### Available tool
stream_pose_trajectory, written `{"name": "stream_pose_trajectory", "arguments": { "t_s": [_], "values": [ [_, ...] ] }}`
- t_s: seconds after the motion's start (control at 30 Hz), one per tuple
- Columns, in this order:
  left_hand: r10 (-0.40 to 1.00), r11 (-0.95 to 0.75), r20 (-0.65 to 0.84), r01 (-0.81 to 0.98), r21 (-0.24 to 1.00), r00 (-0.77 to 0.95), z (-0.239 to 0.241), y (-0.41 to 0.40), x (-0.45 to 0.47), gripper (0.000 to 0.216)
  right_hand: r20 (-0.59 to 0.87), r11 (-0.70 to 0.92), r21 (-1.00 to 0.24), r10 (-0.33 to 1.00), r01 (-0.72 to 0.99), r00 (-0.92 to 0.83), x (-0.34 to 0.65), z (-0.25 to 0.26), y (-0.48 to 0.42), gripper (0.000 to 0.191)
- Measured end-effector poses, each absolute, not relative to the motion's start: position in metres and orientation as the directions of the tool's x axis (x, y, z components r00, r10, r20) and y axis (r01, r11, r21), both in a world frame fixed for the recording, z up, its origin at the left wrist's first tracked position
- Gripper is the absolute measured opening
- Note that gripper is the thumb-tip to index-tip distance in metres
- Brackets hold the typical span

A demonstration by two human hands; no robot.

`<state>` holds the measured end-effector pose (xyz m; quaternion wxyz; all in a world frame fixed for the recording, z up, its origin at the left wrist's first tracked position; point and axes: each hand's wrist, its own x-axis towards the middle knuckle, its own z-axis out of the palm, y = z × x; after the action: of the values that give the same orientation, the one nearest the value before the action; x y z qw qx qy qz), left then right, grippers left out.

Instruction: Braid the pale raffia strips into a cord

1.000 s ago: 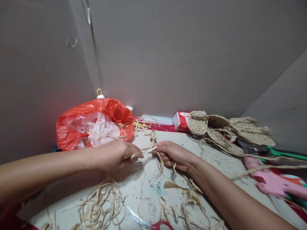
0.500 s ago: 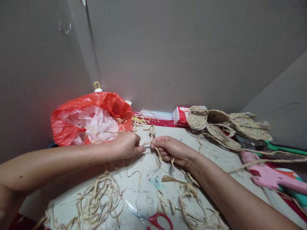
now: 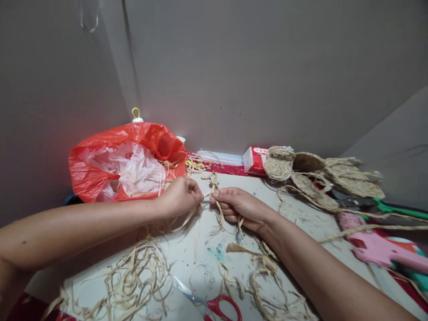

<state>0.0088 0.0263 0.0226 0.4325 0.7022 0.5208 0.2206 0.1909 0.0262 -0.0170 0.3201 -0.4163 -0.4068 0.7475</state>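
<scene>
My left hand (image 3: 185, 195) is closed, its fingertips pinching a pale strip of dried plant fibre (image 3: 207, 193). Just to its right, my right hand (image 3: 236, 206) pinches a knotted, braided-looking piece of the same fibre (image 3: 213, 179) between thumb and forefinger, with loose ends dangling below the fingers. The two hands nearly meet over the pale board (image 3: 207, 232). Red-handled scissors (image 3: 220, 306) lie with parted blades nearer to me. Left of them spreads a tangled heap of fibre strips (image 3: 140, 272).
A red plastic bag (image 3: 100, 138) with a white bag inside stands at the back left. At the back right are a red-and-white tissue pack (image 3: 254, 160), woven fibre pieces (image 3: 351, 176) and a pink glue gun (image 3: 371, 243). More fibre cord (image 3: 257, 285) lies beneath my right forearm.
My left hand has risen slightly and come closer to my right hand, its fingers now pinching the strip beside it. The right hand has barely moved. The view has shifted slightly.
</scene>
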Motion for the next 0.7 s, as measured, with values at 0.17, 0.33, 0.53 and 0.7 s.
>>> {"name": "stream_pose_trajectory", "arguments": {
  "t_s": [0.17,0.33,0.53,0.7],
  "values": [
    [0.868,0.266,-0.378,0.34,0.902,0.322,0.017,0.023,0.026,0.021,-0.366,-0.458,-0.875,0.837,-0.155,-0.407,0.188,-0.017,0.025,0.029],
    [0.844,0.341,-0.421,0.274,0.899,0.333,0.015,0.022,0.027,0.027,-0.335,-0.402,-0.904,0.879,-0.147,-0.34,0.183,-0.02,0.023,0.03],
    [0.841,0.349,-0.422,0.256,0.901,0.338,0.011,0.022,0.031,0.029,-0.333,-0.405,-0.897,0.882,-0.177,-0.334,0.181,-0.02,0.023,0.039],
    [0.871,0.258,-0.337,0.251,0.933,0.358,0.003,0.025,0.033,0.024,-0.331,-0.391,-0.897,0.903,-0.205,-0.273,0.18,-0.021,0.023,0.041]
  ]
}}
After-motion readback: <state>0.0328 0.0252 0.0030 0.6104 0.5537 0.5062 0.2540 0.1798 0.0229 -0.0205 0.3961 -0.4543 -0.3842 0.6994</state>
